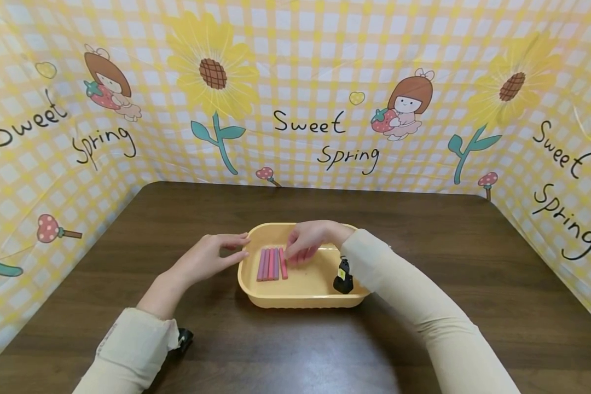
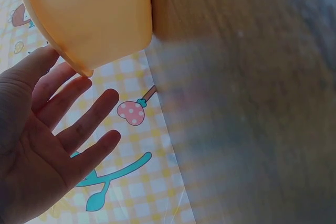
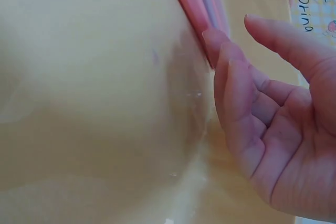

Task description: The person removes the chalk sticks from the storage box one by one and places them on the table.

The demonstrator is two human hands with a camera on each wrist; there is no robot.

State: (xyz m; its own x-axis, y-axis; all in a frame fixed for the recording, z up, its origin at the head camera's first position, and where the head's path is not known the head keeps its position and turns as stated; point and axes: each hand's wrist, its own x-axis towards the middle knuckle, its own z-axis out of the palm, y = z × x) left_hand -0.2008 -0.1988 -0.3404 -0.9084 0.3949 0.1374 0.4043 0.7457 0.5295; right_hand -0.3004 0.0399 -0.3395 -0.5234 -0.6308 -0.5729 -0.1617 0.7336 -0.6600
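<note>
A yellow plastic basin (image 1: pixel 305 300) stands on the table. In its left half several slim pink and purple sticks (image 1: pixel 268 265) lie side by side, and one pink stick (image 1: pixel 283 268) slants at the right end of the row. My right hand (image 1: pixel 309 239) is inside the basin, with its fingertips right at that end stick (image 3: pixel 191 3) and the thumb held apart from them. Fingers spread, my left hand (image 1: pixel 212 253) touches the basin's left rim (image 2: pixel 47 35) with thumb and fingertips.
A black wrist camera (image 1: pixel 343 278) hangs below the right sleeve over the basin's right part. Another dark device (image 1: pixel 184 338) sits under the left cuff. Brown wood-grain table (image 1: pixel 295 350) surrounds the basin, and a yellow checked cloth (image 1: pixel 315 71) walls off the back and sides.
</note>
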